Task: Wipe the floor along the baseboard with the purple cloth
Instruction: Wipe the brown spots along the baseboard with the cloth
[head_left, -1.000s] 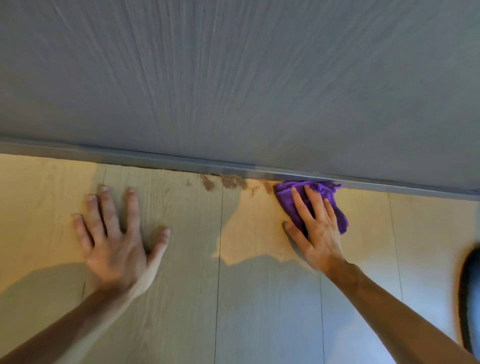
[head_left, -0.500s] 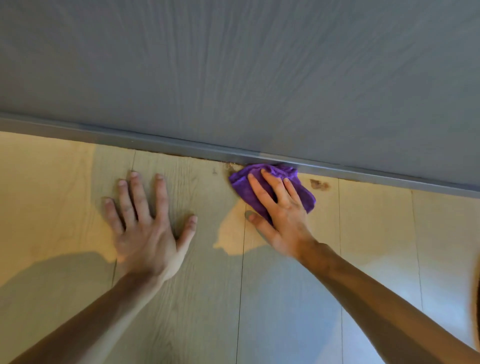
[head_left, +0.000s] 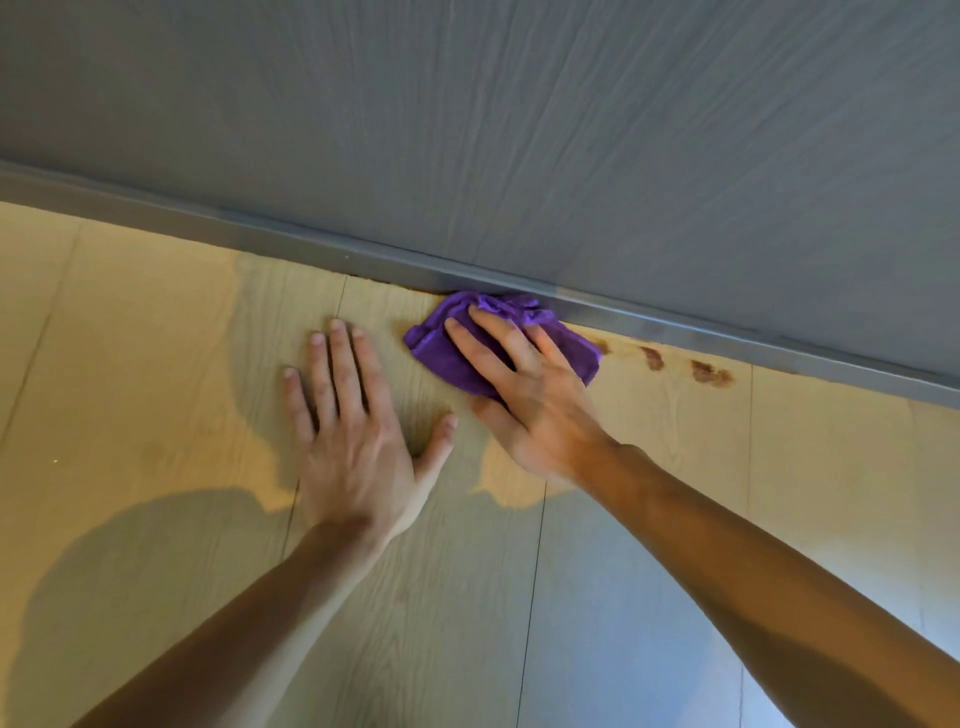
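A crumpled purple cloth (head_left: 441, 348) lies on the light wood floor (head_left: 156, 364), its far edge against the grey baseboard (head_left: 311, 252). My right hand (head_left: 524, 395) presses flat on the cloth with spread fingers and covers its middle. My left hand (head_left: 358, 426) rests palm down on the bare floor just left of the cloth, fingers apart, holding nothing. Brown stains (head_left: 709, 373) mark the floor beside the baseboard to the right of the cloth.
A grey wood-grain wall (head_left: 519, 130) rises above the baseboard and fills the upper half. Floorboards run toward me, partly in sunlight and partly in my shadow.
My right hand has slid the cloth leftward along the baseboard, uncovering brown stains to its right. The cloth now sits close to my left hand, which stays planted.
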